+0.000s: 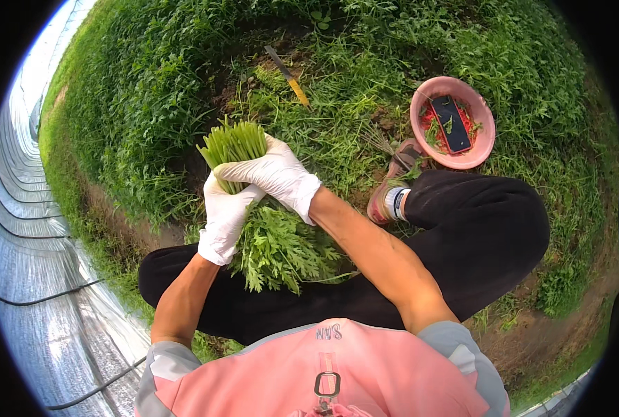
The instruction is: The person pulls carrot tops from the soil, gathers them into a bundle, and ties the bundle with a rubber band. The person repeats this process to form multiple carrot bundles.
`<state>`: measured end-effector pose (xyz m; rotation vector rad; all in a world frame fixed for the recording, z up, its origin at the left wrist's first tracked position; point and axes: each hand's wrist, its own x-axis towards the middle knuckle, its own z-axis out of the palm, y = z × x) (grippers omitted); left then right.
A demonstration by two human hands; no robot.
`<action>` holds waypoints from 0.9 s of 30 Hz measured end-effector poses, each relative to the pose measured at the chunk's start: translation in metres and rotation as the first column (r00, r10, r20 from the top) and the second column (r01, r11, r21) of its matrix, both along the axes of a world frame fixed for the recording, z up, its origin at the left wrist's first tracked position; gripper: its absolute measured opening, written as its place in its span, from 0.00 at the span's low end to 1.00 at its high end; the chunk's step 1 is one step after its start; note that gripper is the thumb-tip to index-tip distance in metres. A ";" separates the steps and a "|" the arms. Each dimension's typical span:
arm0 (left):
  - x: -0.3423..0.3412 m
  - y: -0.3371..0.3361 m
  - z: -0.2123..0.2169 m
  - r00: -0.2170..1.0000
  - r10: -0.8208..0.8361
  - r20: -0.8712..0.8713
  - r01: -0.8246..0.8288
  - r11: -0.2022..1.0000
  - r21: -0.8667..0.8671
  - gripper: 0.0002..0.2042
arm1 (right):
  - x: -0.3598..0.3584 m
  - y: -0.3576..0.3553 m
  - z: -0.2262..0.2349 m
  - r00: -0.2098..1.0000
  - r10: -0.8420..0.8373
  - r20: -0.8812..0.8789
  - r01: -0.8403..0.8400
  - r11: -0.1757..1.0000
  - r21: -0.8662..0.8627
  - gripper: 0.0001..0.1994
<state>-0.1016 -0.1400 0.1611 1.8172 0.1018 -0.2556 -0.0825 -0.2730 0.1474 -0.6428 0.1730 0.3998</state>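
A thick bunch of leafy greens (282,244) lies across my lap, its pale cut stems (234,142) pointing away from me and its jagged leaves toward my body. My left hand (227,214), in a white glove, wraps the bunch from below and the left. My right hand (276,175), gloved alike, closes round the stems from the right, with its thumb laid across them. Both hands touch each other, and the palms are hidden. Beyond them on the ground lies a knife (286,75) with a yellow handle and a dark blade.
A pink basin (489,132) stands right of my shoe (393,181), holding a dark phone (450,124), red strands and leaf scraps. Dense growing greens (142,90) surround me. Along the left runs plastic sheeting (38,257) with dark cords. Cut stalks litter the ground ahead.
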 end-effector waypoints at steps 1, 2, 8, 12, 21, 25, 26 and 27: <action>-0.001 -0.005 0.003 1.000 0.002 -0.031 -0.004 0.999 -0.036 0.19 | 0.000 0.001 -0.011 0.999 -0.022 -0.037 0.024 0.998 0.063 0.19; 0.000 -0.006 -0.002 1.000 -0.006 -0.007 0.006 1.000 -0.012 0.19 | 0.000 0.001 -0.021 0.999 -0.027 -0.046 0.030 0.997 0.066 0.19; 0.037 0.012 -0.004 0.899 -0.191 -0.393 0.273 0.948 0.165 0.28 | -0.001 0.029 -0.066 0.937 -0.031 -0.348 0.148 0.937 0.316 0.14; 0.083 -0.016 -0.002 0.569 -0.273 -0.775 0.599 0.783 0.164 0.29 | -0.008 0.024 -0.102 0.893 0.126 -0.433 0.041 0.933 0.357 0.27; 0.189 0.061 -0.091 0.284 -0.282 -0.916 0.425 0.894 -0.144 0.23 | 0.035 0.037 -0.164 0.754 0.249 -0.608 0.238 0.759 0.606 0.21; 0.262 0.037 -0.105 0.268 -0.225 -0.937 0.497 0.865 -0.066 0.16 | 0.074 0.038 -0.180 0.793 0.240 -0.560 0.401 0.488 0.776 0.29; 0.286 0.046 -0.123 0.227 -0.241 -0.943 0.602 0.796 -0.059 0.16 | 0.080 0.044 -0.191 0.754 0.228 -0.616 0.440 0.522 0.731 0.29; 0.309 0.058 -0.142 0.185 -0.257 -0.949 0.695 0.716 -0.058 0.15 | 0.088 0.037 -0.188 0.710 0.216 -0.670 0.475 0.555 0.682 0.31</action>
